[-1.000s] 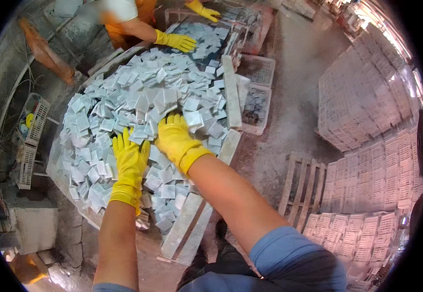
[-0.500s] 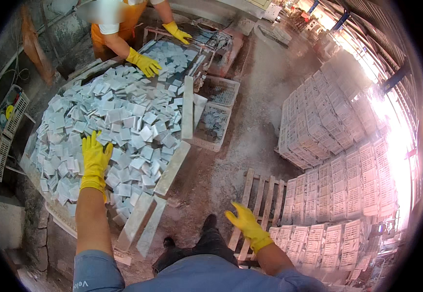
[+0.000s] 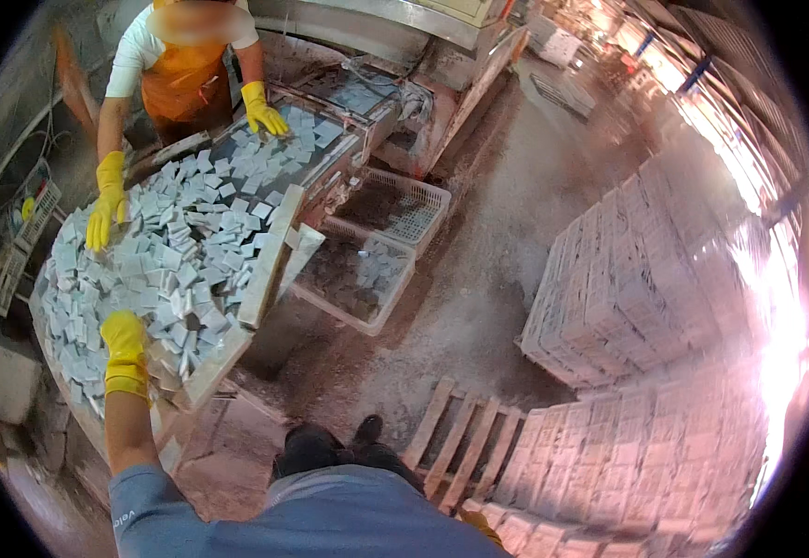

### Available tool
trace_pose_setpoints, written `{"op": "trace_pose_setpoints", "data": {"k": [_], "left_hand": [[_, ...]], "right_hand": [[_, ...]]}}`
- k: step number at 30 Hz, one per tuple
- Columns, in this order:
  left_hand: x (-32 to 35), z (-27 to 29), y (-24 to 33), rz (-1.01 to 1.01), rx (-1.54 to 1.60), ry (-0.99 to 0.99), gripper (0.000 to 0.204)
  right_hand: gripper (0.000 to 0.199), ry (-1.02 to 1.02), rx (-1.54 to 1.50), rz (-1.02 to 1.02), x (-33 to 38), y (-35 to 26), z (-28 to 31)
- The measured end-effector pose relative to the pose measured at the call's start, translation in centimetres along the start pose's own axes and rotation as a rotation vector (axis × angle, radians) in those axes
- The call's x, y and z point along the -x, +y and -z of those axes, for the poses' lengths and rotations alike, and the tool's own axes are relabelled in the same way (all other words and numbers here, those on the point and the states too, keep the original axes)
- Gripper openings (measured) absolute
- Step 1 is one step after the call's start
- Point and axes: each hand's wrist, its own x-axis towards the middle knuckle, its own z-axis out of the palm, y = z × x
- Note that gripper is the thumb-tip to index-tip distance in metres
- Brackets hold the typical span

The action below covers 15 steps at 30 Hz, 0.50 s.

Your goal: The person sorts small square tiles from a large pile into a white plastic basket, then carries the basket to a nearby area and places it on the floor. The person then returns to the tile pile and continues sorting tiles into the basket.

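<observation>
The left hand (image 3: 125, 353) rests flat, ungripping, on the pale tiles (image 3: 172, 251) spread ahead of it — right hand out of view

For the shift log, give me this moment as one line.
left hand: gloved, resting on pale tiles | right hand: mostly hidden | co-worker's gloved hands: on the same pile | white crates: beside table

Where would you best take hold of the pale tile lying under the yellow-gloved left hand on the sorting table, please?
Probably by its two opposite thin edges, coming straight down from above. The left hand rests on loose flat tiles overlapping at odd angles near the table's wooden rim, so a tilted tile's raised edge likely gives the fingers a gap; a flat one would likely need sliding first.
</observation>
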Motion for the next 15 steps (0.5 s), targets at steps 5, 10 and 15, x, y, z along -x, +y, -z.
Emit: {"op": "trace_pose_setpoints", "data": {"k": [5,10,15], "left_hand": [[5.5,2.6,14.4,-0.344,0.365,0.863,0.049],[6.7,5.5,31.4,-0.379,0.719,0.303,0.056],[0.9,2.2,42.5,-0.200,0.715,0.146,0.071]], "right_hand": [[0.055,0.121,-0.463,-0.363,-6.3,6.2,13.8],[0.045,0.386,-0.473,-0.195,-20.3,-0.1,33.8],[0.053,0.448,-0.525,-0.051,-25.8,-9.9,51.0]]}}
